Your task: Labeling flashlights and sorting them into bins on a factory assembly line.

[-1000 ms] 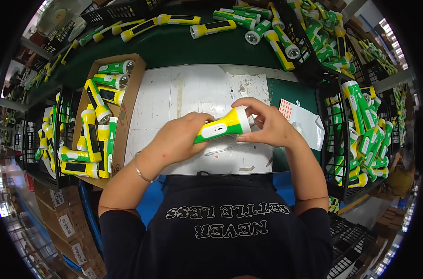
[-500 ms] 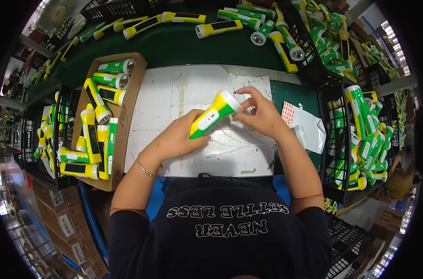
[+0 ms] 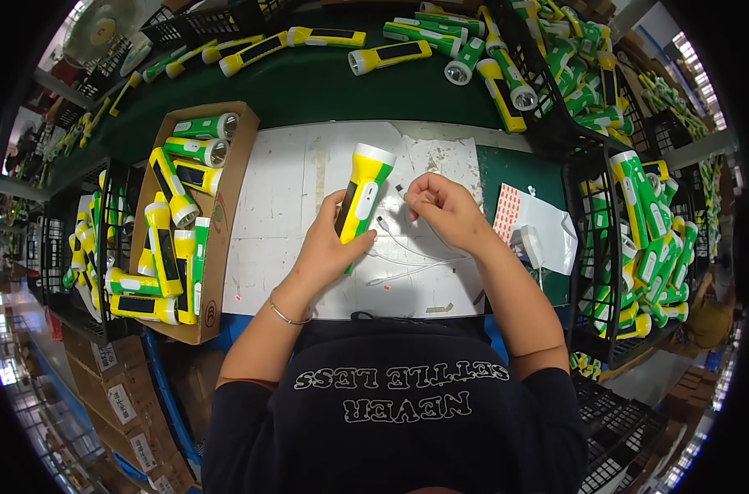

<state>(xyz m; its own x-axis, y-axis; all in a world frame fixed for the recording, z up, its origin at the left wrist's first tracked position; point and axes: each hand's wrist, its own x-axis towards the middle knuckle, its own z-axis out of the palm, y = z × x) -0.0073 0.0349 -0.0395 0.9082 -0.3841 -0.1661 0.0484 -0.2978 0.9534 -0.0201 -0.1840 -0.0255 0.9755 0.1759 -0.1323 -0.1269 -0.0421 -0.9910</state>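
Note:
My left hand (image 3: 329, 243) is wrapped round a yellow, green and white flashlight (image 3: 361, 198), its wide white head pointing away from me and a white switch panel facing up. To the right of it, my right hand (image 3: 447, 210) pinches a white USB cable; its small metal plug (image 3: 400, 188) sticks out beyond the fingertips toward the flashlight, apart from it. More white cables (image 3: 403, 245) lie on the white work surface (image 3: 284, 193) under and between my hands, one with a USB plug (image 3: 382, 221) at its end.
An open cardboard box (image 3: 244, 152) of flashlights stands at the left, with a black crate (image 3: 102, 239) beyond it. Another crate (image 3: 609, 313) full of flashlights is at the right. A white adapter (image 3: 533, 245) and a red-marked sheet (image 3: 508, 206) lie nearby. Flashlights line the green table (image 3: 308, 86).
The flashlight has swung more upright and shifted left. My right hand has drawn away from its head and now shows a USB plug at the fingertips.

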